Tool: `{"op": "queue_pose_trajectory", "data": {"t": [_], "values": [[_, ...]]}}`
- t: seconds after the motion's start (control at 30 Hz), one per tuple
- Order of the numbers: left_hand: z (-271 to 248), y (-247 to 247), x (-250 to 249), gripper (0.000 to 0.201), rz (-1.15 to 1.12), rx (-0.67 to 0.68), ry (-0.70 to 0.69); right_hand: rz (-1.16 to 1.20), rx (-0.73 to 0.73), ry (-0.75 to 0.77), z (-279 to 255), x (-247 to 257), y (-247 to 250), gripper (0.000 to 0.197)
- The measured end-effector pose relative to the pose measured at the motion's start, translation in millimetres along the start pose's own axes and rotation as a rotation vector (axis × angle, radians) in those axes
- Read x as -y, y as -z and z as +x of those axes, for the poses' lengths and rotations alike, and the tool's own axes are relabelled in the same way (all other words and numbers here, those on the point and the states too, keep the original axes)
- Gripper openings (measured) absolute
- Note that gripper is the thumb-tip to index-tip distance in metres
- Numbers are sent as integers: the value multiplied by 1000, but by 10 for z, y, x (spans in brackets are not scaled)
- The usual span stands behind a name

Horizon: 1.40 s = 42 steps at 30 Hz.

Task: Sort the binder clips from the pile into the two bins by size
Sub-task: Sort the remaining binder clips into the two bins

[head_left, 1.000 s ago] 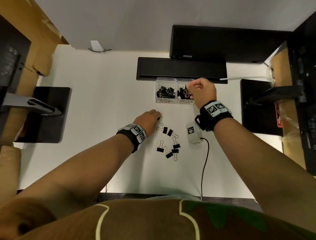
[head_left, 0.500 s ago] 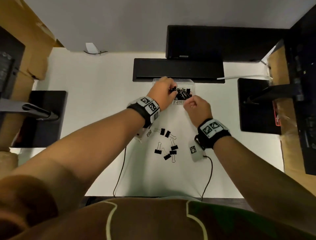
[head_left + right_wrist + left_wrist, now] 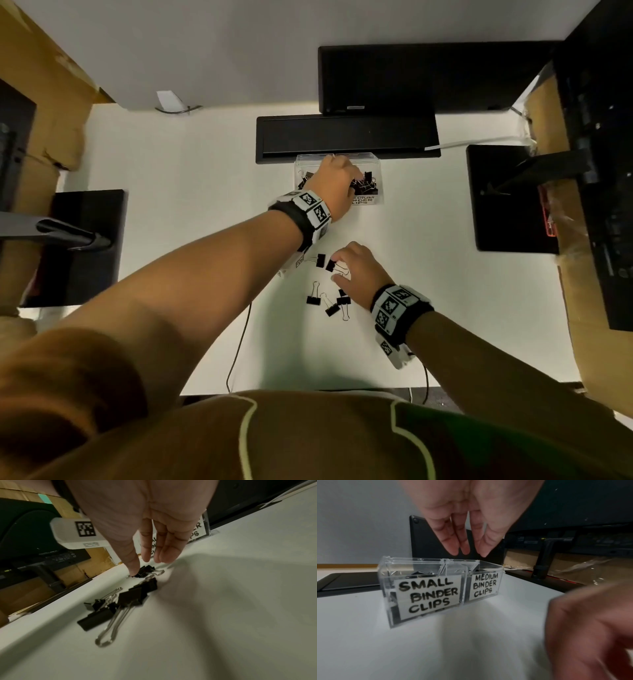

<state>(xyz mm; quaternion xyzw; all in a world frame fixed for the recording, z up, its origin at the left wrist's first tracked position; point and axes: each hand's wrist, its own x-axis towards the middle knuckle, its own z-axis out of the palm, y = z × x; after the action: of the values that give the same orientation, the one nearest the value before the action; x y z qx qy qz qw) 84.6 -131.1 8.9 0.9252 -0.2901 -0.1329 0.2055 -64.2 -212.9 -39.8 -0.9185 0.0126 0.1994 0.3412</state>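
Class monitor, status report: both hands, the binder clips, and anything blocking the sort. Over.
Left hand open above the small bin, holding nothing. Right hand open, thumb touching a clip in the pile. Medium bin unobstructed. Over.

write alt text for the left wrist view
The left hand hovers open, fingers pointing down, above two clear bins labelled small binder clips and medium binder clips on a white table. The blurred right hand fills the lower right corner.
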Motion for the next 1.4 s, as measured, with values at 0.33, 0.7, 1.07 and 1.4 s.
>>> {"op": "queue_pose_trajectory", "data": {"t": [0.33,0.7,1.07,1.4], "values": [[-872,-300,277,25,-19,263,29,-74,-56,6,134,-1,23,31],[-1160,-523,338,26,72,308,22,-56,68,63,-313,-153,-73,29],[-1501,-371,288,38,51,498,-29,-139,77,17,-142,-83,-36,23],[-1565,-525,338,40,55,491,-81,66,-133,-65,122,16,301,19]]}}
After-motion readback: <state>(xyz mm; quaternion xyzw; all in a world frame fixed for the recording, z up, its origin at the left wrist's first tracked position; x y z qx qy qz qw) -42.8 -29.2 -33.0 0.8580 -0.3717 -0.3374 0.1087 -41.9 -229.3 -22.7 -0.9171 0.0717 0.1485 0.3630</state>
